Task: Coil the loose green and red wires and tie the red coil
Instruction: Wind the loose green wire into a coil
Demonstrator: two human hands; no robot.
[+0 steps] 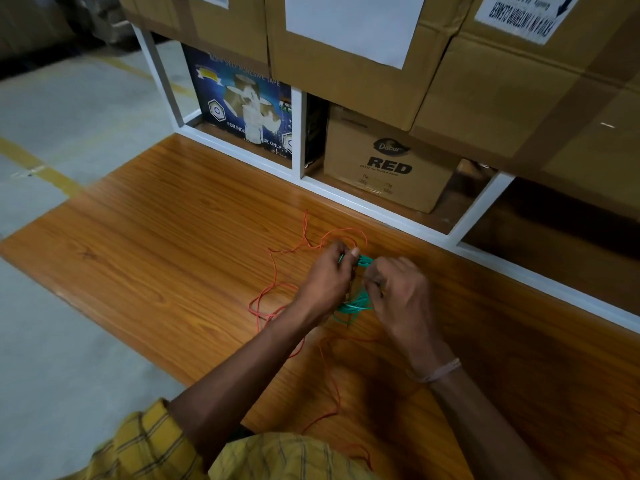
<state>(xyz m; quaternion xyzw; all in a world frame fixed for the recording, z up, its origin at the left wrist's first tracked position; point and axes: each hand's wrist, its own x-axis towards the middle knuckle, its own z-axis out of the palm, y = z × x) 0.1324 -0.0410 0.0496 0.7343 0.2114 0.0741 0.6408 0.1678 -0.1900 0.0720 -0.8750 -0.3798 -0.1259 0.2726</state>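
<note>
You have a wooden bench (pixel 156 237) under you, a white shelf frame (pixel 381 206) along its far edge. Behind that frame sit a blue adhesive-tape box (pixel 239 109) and a brown "RED" carton (pixel 388 168); large cardboard boxes (pixel 346 64) stack above. Grey floor (pixel 69 98) lies left.

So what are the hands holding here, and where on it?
Both hold the thin green wire bundle: left hand grips its upper loops, right hand pinches its right side.

Dim, soft indoor light; blurred, warped edges.

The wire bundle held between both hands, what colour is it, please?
Green wire bundle, clearest in the head view.
</note>
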